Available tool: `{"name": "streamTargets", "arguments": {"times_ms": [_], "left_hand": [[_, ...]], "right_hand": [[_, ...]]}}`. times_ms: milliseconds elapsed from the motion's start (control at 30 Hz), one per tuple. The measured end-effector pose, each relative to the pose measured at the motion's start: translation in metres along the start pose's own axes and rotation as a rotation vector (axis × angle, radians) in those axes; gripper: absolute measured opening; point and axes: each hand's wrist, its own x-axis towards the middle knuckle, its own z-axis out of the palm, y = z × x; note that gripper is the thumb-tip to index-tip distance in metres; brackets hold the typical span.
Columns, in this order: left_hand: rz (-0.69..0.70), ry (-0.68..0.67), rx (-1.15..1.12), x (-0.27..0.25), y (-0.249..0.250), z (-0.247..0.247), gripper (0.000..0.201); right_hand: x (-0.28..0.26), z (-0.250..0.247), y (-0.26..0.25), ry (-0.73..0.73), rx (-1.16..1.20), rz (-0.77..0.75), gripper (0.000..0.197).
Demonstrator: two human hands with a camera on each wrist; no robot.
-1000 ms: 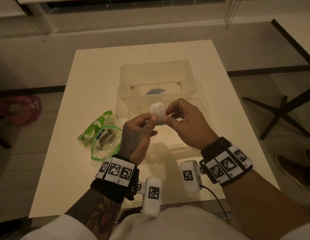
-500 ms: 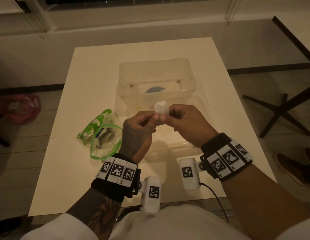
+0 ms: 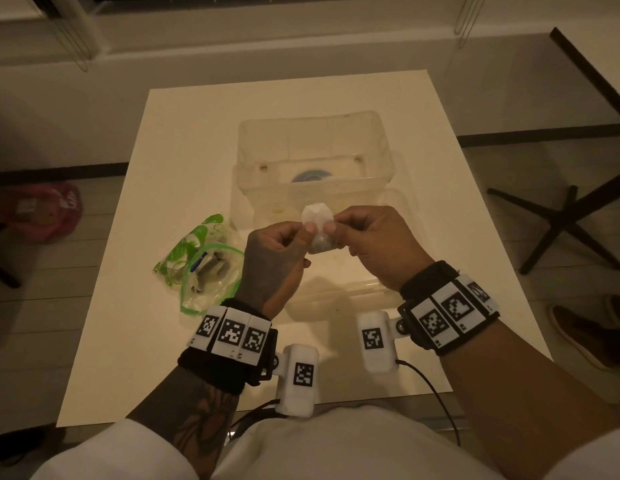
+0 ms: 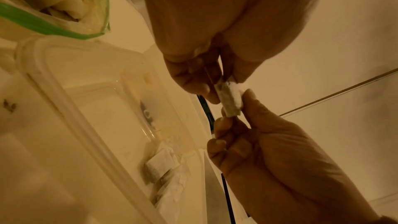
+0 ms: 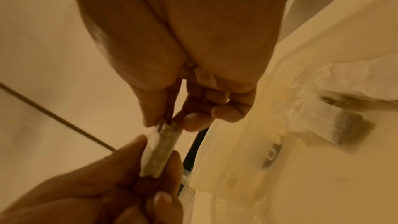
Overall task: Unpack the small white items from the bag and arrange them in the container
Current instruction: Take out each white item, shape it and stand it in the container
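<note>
From the head camera, the left hand (image 3: 275,252) and the right hand (image 3: 377,244) meet above the white table (image 3: 156,341), both pinching one small white item (image 3: 317,221) between thumb and fingertips, held in the air over the near edge of a clear plastic container (image 3: 315,157). A green-edged bag (image 3: 206,271) lies open on the table just left of the left hand, with more pale packets inside. In the left wrist view, the white item (image 4: 229,100) shows edge-on, flat and thin, gripped at one end by the left hand (image 4: 206,54) and at the other by the right hand (image 4: 269,156); several white packets (image 4: 165,173) already lie in a clear tray (image 4: 64,91) below. The right wrist view shows the same two-handed pinch on the item (image 5: 158,149), beside the container's wall (image 5: 301,77).
</note>
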Motion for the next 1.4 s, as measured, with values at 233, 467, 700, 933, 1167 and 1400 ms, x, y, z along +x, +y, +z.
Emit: {"name": "streamTargets", "arguments": {"times_ms": [233,467,700,933,1167,1400], "left_hand": [[-0.073,-0.044,-0.07,0.004,0.0,-0.003,0.012],[-0.091,-0.089,-0.106,0.005,0.004,-0.004,0.021],[-0.088,-0.15,-0.066,0.009,0.005,-0.006,0.024],[-0.158,-0.158,-0.183,0.006,0.005,0.003,0.025],[-0.141,-0.163,-0.2,0.008,0.009,0.004,0.022],[-0.151,-0.209,-0.217,0.009,0.011,0.006,0.02]], "right_hand": [[0.004,0.0,0.0,0.001,-0.06,-0.051,0.011],[0.006,0.002,0.0,0.009,-0.011,-0.024,0.012],[0.008,0.004,0.002,-0.022,0.025,0.011,0.02],[0.012,0.007,0.001,0.011,0.095,-0.023,0.013],[0.015,0.005,0.003,0.022,0.156,0.005,0.02],[0.015,0.008,0.003,0.003,0.157,-0.02,0.023]]}}
